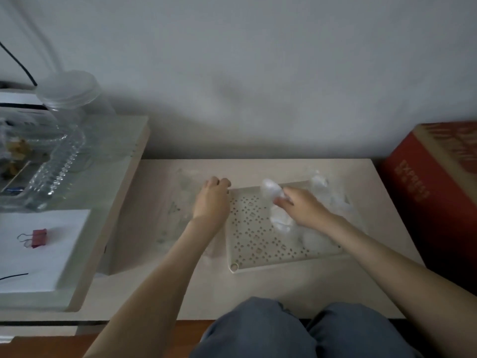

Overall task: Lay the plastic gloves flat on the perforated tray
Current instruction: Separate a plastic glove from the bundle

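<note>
Right hand point(302, 209): extended from the near right over the tray, thumb and fingertips pressed together on a crumpled translucent white plastic glove point(272, 189). The plastic glove is held at the hand's far-left side, above the tray's far edge. More bunched film is seen under the palm, running toward the near right. No long axis can be read while it is wadded.

Left hand point(211, 201): placed just left of the tray, fingers curled at its far left corner. Whether the rim, loose film or nothing is gripped cannot be told.

Cream rectangular perforated plastic tray point(258, 241): set on a pale beige low table point(284, 288), long side running left to right, left half bare. Further clear plastic point(320, 182) is heaped at the far right corner. A faint clear sheet point(178, 202) lies on the table to the left.

Judgement: the glove being over the tray, the coming move is thought to turn on spreading it leftward across the bare holes. The right hand is the nearer.

Red cardboard box point(426, 192) noted at the right.
</note>
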Demonstrator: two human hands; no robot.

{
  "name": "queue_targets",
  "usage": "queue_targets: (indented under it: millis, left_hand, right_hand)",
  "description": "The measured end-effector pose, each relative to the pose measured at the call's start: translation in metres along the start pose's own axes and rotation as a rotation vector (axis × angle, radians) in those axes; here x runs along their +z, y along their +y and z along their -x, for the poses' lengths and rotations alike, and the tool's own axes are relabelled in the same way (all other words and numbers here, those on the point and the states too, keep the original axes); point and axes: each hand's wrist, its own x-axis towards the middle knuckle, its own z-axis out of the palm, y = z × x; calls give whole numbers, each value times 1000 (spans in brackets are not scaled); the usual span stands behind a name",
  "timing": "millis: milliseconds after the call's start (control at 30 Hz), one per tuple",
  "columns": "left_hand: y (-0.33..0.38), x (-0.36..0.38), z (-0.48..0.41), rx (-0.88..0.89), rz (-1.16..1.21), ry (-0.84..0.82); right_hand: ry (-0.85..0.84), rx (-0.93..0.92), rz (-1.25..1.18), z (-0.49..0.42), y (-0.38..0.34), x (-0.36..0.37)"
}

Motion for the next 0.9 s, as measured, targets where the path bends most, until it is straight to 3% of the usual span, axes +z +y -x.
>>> queue_targets:
  millis: [100,233,367,533,667,833,900]
  left_hand:
    - [29,3,0,101,297,-46]
    - [46,4,8,-36,789,-362]
    - [48,-1,13,29,1086,-548]
    - [66,-7,20,72,1127,-608]
    - [77,-1,22,14,993,-491]
    - [66,0,18,-125,1036,-417]
    - [62,2,16,-186,1065,-390]
  right_hand:
    - [106,46,-346,3,-14,-16]
    - [205,147,-767,-1,-25,-35]
    - [224,195,-1029,-3,-29,-42]
    - [143,178,-1172,-4,-36,-32]
    - [178,194,-1022,-7,-44,-24]
    - [-8,208,-1143,-5,-30,-26]
    - [-37,155,-1041,-4,-22,-25]
